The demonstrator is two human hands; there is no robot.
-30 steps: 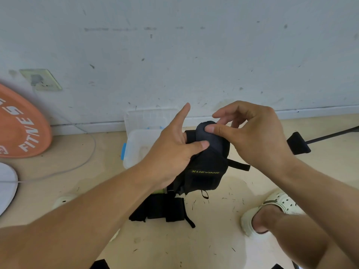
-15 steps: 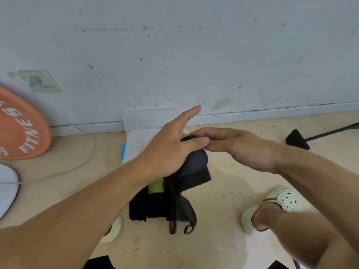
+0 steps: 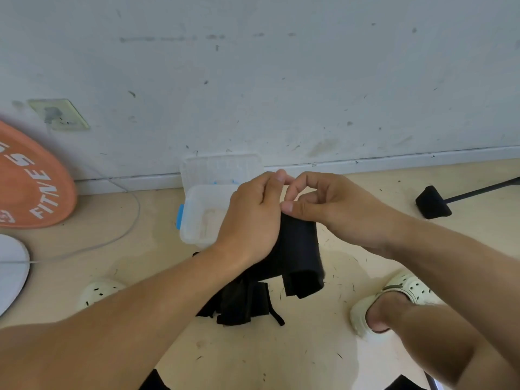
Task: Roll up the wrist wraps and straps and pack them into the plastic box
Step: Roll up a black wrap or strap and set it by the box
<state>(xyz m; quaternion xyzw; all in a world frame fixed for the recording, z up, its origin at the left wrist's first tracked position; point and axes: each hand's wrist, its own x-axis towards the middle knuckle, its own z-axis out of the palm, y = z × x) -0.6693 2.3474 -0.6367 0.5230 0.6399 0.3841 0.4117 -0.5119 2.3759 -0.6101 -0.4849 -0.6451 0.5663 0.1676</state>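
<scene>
Wrap: black fabric wrist wrap (image 3: 301,249) — held above the floor, just in front of the plastic box (image 3: 201,218).
Hands: left hand (image 3: 250,220) and right hand (image 3: 334,206) together, both gripping the wrap's top.
Pile: more black straps (image 3: 242,302) on the floor below the wrap.
Box: translucent, lid open, blue latch.
Floor: beige floor (image 3: 281,358), scuffed — bare patches around the pile.
Wall: white wall (image 3: 281,80), marked, behind the box.
</scene>
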